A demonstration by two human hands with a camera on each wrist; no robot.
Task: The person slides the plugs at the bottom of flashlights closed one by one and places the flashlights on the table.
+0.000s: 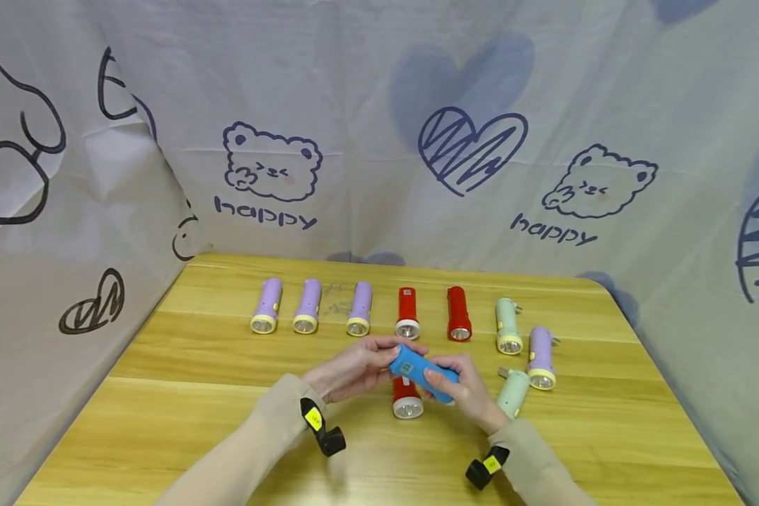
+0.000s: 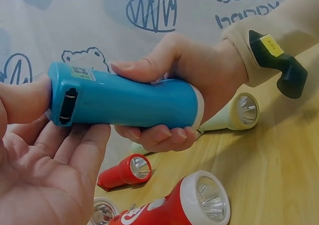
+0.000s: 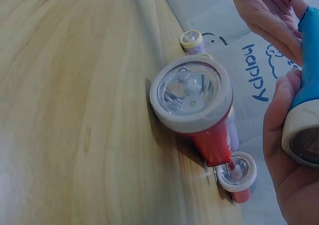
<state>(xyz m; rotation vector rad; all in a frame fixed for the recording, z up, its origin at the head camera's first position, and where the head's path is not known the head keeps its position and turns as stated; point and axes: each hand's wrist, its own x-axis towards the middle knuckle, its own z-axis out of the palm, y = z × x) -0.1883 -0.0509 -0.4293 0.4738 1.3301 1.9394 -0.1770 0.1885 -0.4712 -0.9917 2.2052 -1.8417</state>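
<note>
A blue flashlight (image 1: 425, 372) is held up between both hands over the table. My right hand (image 1: 471, 392) grips its body near the white-rimmed lamp end, thumb on top and fingers beneath. At the tail end, my left hand (image 1: 357, 367) pinches it between thumb and fingers. In the left wrist view a dark slot (image 2: 68, 106) shows on the flashlight's tail, beside a small label (image 2: 83, 73). Below the hands lies a red flashlight (image 1: 407, 406) with a white head, partly hidden by the blue one in the head view.
Along the back of the wooden table (image 1: 183, 393) lie purple flashlights (image 1: 307, 302), two red flashlights (image 1: 458, 313) and a green flashlight (image 1: 507, 322). Right of my right hand are another purple flashlight (image 1: 541, 355) and a green flashlight (image 1: 514, 392), partly covered by that hand. A printed cloth (image 1: 367, 176) hangs behind.
</note>
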